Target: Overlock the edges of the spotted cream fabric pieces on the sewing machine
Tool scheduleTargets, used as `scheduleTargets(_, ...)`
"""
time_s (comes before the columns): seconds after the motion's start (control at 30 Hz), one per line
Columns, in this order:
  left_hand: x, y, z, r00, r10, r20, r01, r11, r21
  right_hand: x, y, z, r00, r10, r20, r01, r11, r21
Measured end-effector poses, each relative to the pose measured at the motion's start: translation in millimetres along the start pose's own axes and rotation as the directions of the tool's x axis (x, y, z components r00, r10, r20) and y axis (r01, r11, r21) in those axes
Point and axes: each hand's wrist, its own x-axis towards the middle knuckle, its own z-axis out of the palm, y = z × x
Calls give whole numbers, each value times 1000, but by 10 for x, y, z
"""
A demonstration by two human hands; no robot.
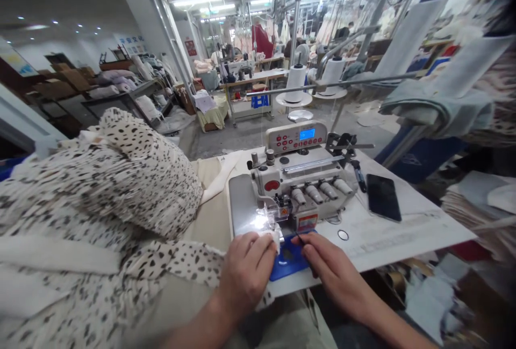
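Being pinched by the clenched left hand, a white fabric edge is held just before the metal presser foot of a pale grey overlock sewing machine, near the front edge of the white surface. Cream black-spotted fabric is heaped toward the left. The right hand is curled above a blue pad, its grasp unclear.

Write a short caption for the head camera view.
Left hand holds spotted fabric at an overlock sewing machine, right hand close beside.
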Motion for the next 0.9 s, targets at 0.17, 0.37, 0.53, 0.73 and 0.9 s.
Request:
scheduleTargets(0.17,23,36,23,999,-31,9,31,999,10,86,-108,-17,992,-126,20,121,890,-439)
scheduleTargets(0.37,-34,38,52,998,-58,37,56,997,53,126,-212,0,966,-255,48,203,625,-754)
scheduleTargets(0.53,-33,43,45,999,-42,15,41,997,59,138,-333,25,973,-202,113,205,522,-828)
scheduleTargets(0.73,-4,40,13,999,-42,16,41,998,48,182,-321,72,976,-186,109,186,471,-862)
scheduleTargets(0.9,-34,50,31,999,-40,20,39,998,49,192,-281,98,967,-237,92,195,458,-867)
